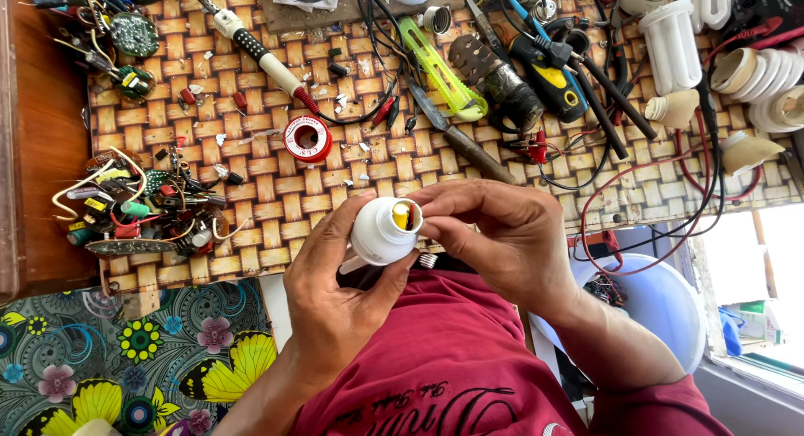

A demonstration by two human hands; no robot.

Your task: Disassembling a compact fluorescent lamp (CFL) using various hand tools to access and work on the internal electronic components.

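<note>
My left hand [335,285] cradles a white bulb housing [381,232] from below, its open neck turned up toward me. A yellow and red part shows inside that opening. My right hand [494,235] comes in from the right, with thumb and forefinger pinching at the rim of the opening. Both hands hover over the front edge of the woven-pattern work mat [276,185], just above my red shirt. A small metal screw cap [427,260] shows beneath the housing.
A red solder spool [307,139] and a soldering iron [264,59] lie on the mat. Loose circuit parts [138,210] are piled at left. Pliers, a knife, a green tool and white bulb parts [670,42] crowd the far right. A white bucket [662,306] stands at lower right.
</note>
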